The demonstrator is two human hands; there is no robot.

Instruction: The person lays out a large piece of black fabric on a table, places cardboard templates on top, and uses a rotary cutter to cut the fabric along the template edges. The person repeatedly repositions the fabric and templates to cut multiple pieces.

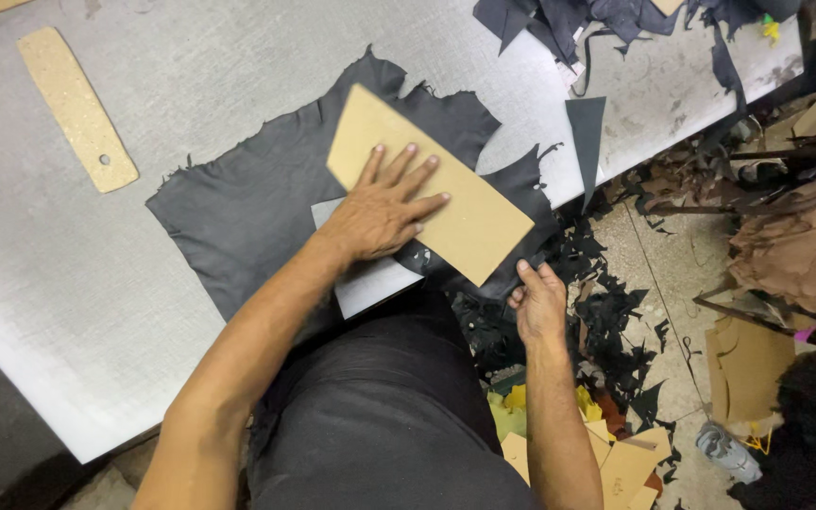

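Head view: the left hand (384, 208) lies flat, fingers spread, pressing a tan rectangular cardboard template (427, 184) onto a ragged sheet of black leather (257, 208) spread on the grey worktable (68, 283). The template sits skewed to the table edge, its far end beyond the fingertips, its near corner just beside the right hand (538, 300). The right hand is closed in a pinch on the leather's edge where it hangs off the table below that corner; whether it also holds a blade cannot be told.

Judgement: the step in hand appears to be fixing the pattern on the hide. To do it well, palm pressure should stay centred so the template cannot pivot — and the pinched edge should be drawn taut, flat, without wrinkles under the card.

Left of the left hand, well apart, lies a long speckled beige strip (77, 109). Black offcuts (606, 321) litter the floor beside the right hand.
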